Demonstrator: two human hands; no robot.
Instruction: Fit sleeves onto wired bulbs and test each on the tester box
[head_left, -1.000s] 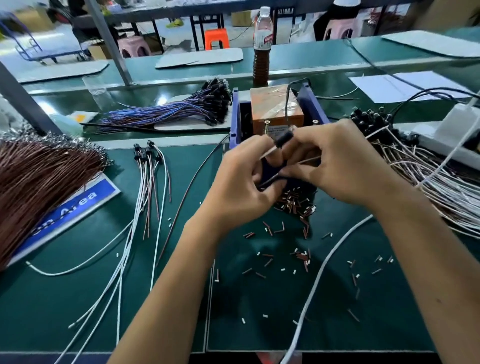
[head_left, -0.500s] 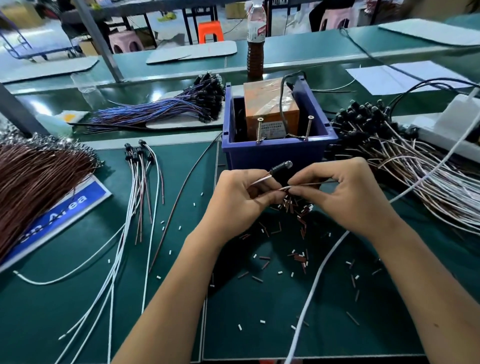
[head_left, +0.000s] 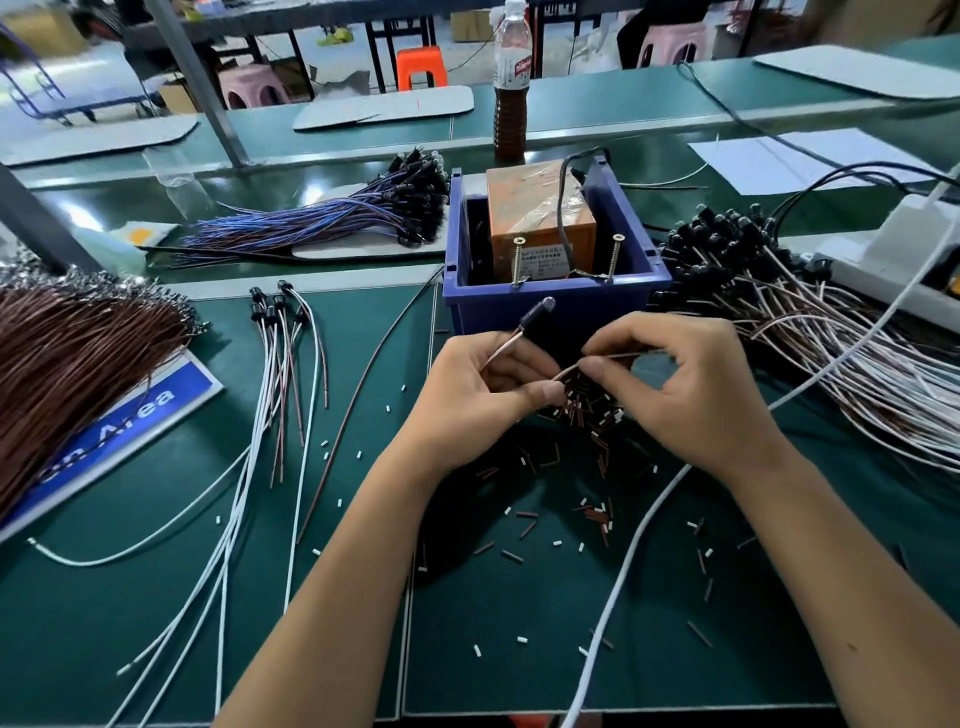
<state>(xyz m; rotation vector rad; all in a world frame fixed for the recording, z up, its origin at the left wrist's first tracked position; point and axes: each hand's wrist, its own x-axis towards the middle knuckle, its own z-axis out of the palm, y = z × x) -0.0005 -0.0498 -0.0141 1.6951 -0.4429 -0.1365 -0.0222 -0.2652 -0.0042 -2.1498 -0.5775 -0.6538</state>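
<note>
My left hand pinches the wires of a bulb in a black holder, which points up and right in front of the blue bin. My right hand pinches the free end of that bulb's wire between thumb and forefinger. Under both hands lies a pile of small brown and white sleeves. The orange tester box stands inside the blue bin with two upright screws at its front.
Bundled bulbs with white and brown wires lie to the right, blue-wired ones behind left, several finished ones at left. A brown wire bundle fills the far left. A white cable crosses the mat; a bottle stands behind the bin.
Both hands came down from in front of the tester box to just above the sleeve pile. The bulb stays in my left hand and the wire end in my right.
</note>
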